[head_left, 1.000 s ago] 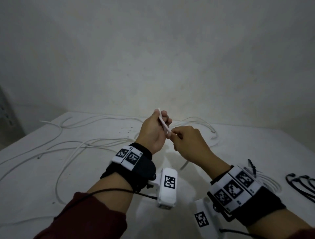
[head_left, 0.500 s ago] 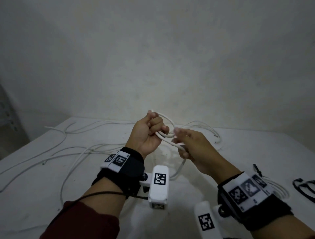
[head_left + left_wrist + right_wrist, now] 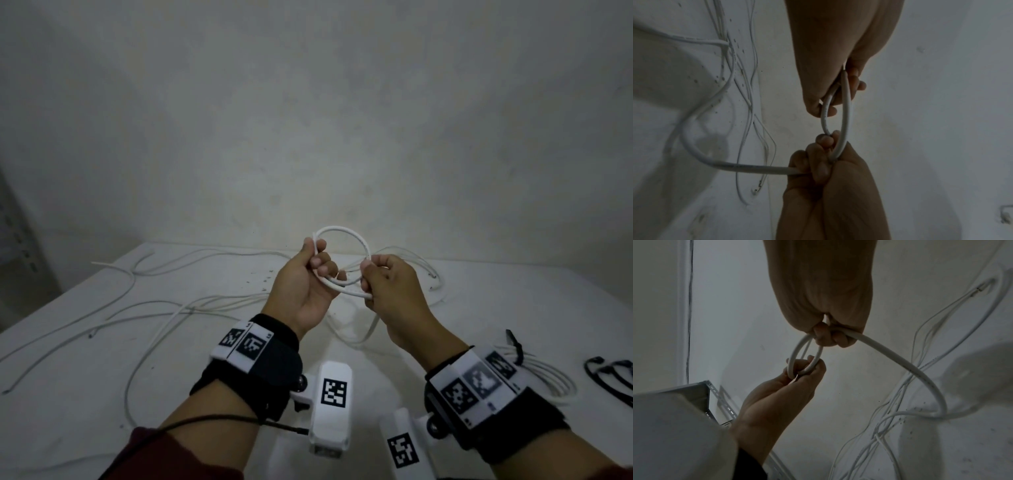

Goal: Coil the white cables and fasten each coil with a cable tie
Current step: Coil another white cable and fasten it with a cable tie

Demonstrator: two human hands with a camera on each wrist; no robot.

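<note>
Above table [image 3: 85, 394]: I see white cable [image 3: 346, 229] looped.
Left hand [image 3: 301, 284]: fingers curled, gripping loop.
Right hand [image 3: 394, 291]: pinching loop.

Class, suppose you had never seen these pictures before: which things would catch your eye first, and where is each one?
First, the small loop of white cable held up above the table's middle, the left hand gripping one side and the right hand the other. Next, the loose white cables sprawled over the white table to the left. Last, a finished coil and black cable ties at the right edge.
</note>
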